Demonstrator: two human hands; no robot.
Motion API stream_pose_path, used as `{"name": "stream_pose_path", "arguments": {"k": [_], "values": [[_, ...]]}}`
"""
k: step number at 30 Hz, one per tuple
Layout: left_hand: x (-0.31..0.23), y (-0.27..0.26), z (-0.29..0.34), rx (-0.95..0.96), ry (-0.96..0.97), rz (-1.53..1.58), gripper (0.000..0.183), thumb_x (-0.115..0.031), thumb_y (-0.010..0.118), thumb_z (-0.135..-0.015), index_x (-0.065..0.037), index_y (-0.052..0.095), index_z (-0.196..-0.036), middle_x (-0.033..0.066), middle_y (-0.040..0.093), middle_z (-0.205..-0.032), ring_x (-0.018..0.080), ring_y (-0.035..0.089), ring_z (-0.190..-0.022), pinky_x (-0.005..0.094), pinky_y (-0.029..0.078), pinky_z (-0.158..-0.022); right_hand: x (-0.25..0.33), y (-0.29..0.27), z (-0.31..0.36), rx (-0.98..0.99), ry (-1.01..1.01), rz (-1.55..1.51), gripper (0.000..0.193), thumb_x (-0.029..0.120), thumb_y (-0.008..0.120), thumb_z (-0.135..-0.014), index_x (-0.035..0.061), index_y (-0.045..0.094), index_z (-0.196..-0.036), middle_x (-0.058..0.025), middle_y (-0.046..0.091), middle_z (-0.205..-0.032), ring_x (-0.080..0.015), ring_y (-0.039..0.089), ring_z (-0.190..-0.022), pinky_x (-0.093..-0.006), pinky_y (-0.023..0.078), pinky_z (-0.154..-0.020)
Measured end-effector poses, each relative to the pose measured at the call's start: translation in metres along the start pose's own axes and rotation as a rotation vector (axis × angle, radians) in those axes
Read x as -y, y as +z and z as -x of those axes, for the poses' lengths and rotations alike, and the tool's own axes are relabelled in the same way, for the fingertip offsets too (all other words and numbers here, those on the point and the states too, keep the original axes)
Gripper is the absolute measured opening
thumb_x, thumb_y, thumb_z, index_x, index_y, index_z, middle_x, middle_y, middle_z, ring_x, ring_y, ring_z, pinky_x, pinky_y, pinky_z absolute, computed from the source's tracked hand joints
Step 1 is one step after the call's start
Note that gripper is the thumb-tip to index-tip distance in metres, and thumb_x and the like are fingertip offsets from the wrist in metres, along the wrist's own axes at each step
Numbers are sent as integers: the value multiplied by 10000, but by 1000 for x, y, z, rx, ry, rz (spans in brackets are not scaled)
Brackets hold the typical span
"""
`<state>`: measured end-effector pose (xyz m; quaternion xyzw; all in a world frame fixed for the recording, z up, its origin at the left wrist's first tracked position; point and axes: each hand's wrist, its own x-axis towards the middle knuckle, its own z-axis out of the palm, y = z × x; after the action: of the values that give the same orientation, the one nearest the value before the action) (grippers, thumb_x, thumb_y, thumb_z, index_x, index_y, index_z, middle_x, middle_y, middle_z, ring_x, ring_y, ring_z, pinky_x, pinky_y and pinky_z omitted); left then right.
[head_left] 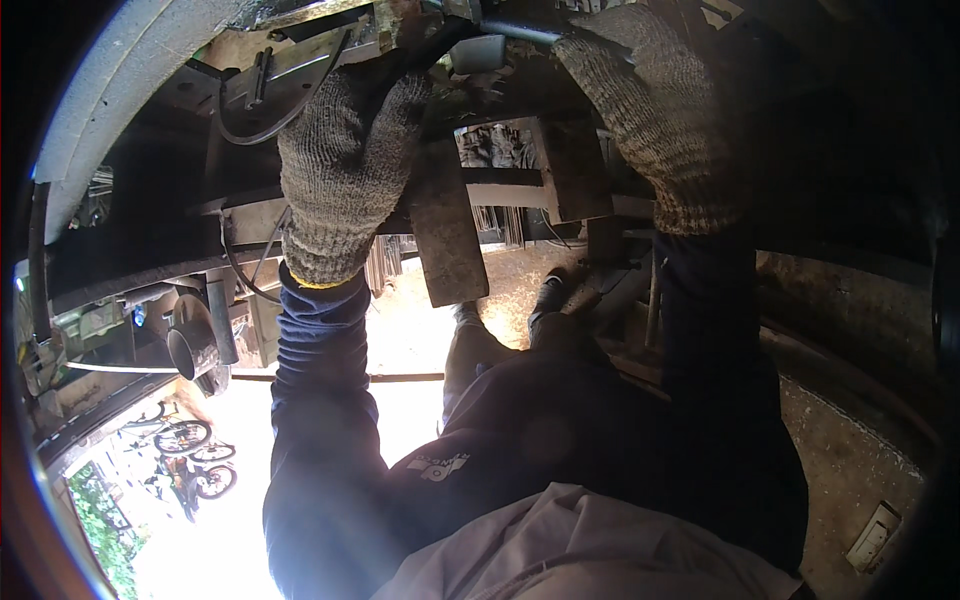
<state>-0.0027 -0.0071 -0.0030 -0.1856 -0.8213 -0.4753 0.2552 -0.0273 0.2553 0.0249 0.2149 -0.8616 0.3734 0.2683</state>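
Note:
Both my hands wear grey-brown knitted gloves and reach up to the metalwork at the top of the view. My left hand (pixel 345 165) is closed round a dark part between its thumb and fingers; shadow hides what that part is. A round metal bar (pixel 525 33) runs across to my right hand (pixel 660 110), whose fingers curl over it. Between the hands, a short grey cylinder (pixel 478 54) sits just below the bar. Two flat metal plates, a nearer one (pixel 450 235) and another (pixel 575 180), hang beneath my hands.
A thin cable (pixel 262 136) loops beside my left hand. Dark frame beams cross in front of me, and an open-ended pipe (pixel 192 340) juts out at left. My feet (pixel 550 295) stand on brown ground. Parked bicycles (pixel 185 445) show in glare at lower left.

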Motion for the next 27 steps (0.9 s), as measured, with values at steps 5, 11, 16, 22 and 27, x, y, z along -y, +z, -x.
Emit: {"name": "stream_pose_path", "arguments": {"k": [5, 11, 16, 22, 27], "values": [[-9, 7, -6, 20, -7, -103, 230, -208, 714, -996, -50, 730, -1162, -19, 685, -737, 26, 587, -605, 203, 435, -537, -26, -3, 5, -34, -44, -57, 240, 180, 736, -945, 20, 684, -1117, -157, 701, -1059, -306, 688, -990, -395, 568, -854], [-13, 5, -6, 7, -26, -23, 228, -217, 716, -995, -49, 730, -1147, -20, 684, -735, 28, 582, -597, 205, 434, -533, -20, -3, 3, -40, -78, -56, 241, 177, 737, -937, 25, 686, -1117, -163, 702, -1044, -324, 687, -982, -410, 563, -856], [-11, 6, -5, 13, -28, -42, 218, -199, 709, -997, -42, 728, -1148, -11, 696, -768, 37, 591, -616, 213, 444, -550, -20, -4, 3, -50, -99, -15, 226, 166, 728, -944, 27, 687, -1117, -159, 705, -1032, -323, 688, -968, -409, 564, -842], [-9, 4, -6, 47, 11, -98, 248, -141, 721, -961, -23, 707, -1179, 50, 713, -928, 111, 644, -778, 258, 497, -684, -14, -8, 2, -24, -51, -16, 214, 164, 721, -949, 28, 688, -1111, -166, 703, -1030, -325, 691, -961, -409, 564, -828], [-8, 0, -4, 63, -33, -37, 321, -100, 759, -893, 5, 686, -1188, 152, 743, -1125, 255, 747, -993, 340, 589, -860, -2, -13, 0, 25, 38, 27, 204, 161, 719, -951, 28, 686, -1102, -168, 700, -1012, -330, 689, -940, -412, 562, -813]]}}
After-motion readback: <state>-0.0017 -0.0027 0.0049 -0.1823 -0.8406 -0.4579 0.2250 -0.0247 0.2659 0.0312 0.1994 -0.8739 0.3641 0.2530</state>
